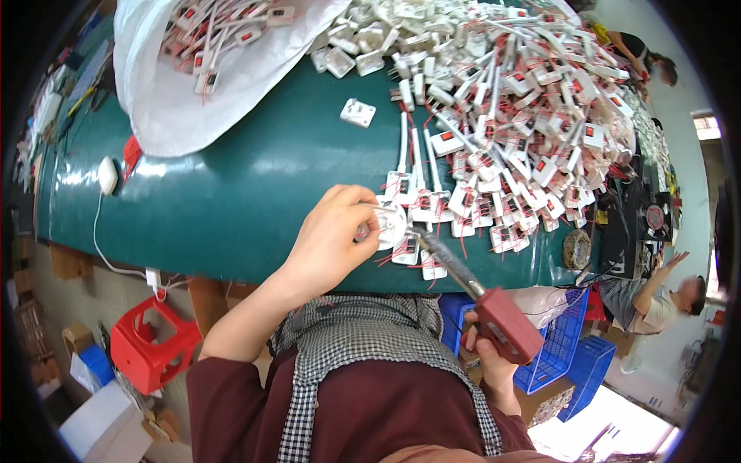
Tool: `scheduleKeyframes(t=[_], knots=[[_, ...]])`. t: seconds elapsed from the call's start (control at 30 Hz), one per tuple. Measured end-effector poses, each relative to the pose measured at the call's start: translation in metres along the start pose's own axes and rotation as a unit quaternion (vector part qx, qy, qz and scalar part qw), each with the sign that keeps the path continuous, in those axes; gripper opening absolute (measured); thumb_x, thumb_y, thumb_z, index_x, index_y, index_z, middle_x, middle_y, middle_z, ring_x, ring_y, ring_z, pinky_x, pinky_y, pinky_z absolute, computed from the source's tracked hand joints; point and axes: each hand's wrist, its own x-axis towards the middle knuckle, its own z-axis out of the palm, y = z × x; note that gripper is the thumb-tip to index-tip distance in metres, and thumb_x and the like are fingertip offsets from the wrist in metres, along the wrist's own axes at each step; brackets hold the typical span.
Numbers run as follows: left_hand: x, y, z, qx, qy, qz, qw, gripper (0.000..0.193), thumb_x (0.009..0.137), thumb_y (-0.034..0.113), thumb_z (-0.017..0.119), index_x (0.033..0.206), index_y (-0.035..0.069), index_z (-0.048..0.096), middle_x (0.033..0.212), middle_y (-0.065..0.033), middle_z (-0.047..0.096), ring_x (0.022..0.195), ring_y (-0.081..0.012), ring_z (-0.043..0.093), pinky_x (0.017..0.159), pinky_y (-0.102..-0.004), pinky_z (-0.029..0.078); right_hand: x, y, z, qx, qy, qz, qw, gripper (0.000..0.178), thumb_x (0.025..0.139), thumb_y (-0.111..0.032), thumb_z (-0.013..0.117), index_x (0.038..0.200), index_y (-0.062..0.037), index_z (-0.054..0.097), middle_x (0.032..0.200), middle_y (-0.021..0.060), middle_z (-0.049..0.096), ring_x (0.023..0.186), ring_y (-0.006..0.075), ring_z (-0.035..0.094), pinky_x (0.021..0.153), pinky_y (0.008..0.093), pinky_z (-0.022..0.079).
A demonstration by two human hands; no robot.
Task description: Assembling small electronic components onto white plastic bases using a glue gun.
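My left hand [328, 235] is pinched around a white round plastic piece [394, 222] at the table's near edge; its fingertips hide part of it. My right hand [494, 363] grips a soldering gun with a red handle [505, 326]. The gun's metal barrel slants up and left, its tip close to the round piece; whether they touch I cannot tell. Just beyond, several small white switch housings [421, 204] with thin red wires lie in a row, some with white stems pointing away from me.
A large heap of white housings with red switches [525, 116] covers the table's far right. A white plastic bag [181, 131] holds more at the far left. A lone white plate [358, 113] lies mid-table. Red stool [150, 347] and blue crates [567, 347] stand below; two people are at right.
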Motion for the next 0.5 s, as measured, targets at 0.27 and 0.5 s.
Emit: scheduleKeyframes(t=[0.27,0.5], knots=[[-0.015,-0.005,0.006,0.017,0.03,-0.02,0.999,0.009,0.07,0.007,0.068,0.074,-0.001,0.063,0.101,-0.0143,0.062,0.096,-0.0323,0.057,0.083,-0.0395,0.047,0.017,-0.011,0.017,0.05,-0.054,0.037,0.997,0.048,0.085,0.003,0.067,0.131,0.0017,0.052,0.115,0.0093,0.065,0.106,0.0142,0.061,0.092,0.028,0.048],[-0.013,0.0,0.007,0.021,0.03,0.008,0.999,0.007,0.069,0.006,0.068,0.073,0.001,0.065,0.101,-0.013,0.063,0.093,-0.0299,0.057,0.078,-0.037,0.047,0.006,-0.009,0.012,0.066,-0.003,-0.028,0.997,0.039,0.086,0.003,0.065,0.124,-0.0003,0.057,0.106,0.0126,0.068,0.071,0.008,0.059,0.06,0.0229,0.049]])
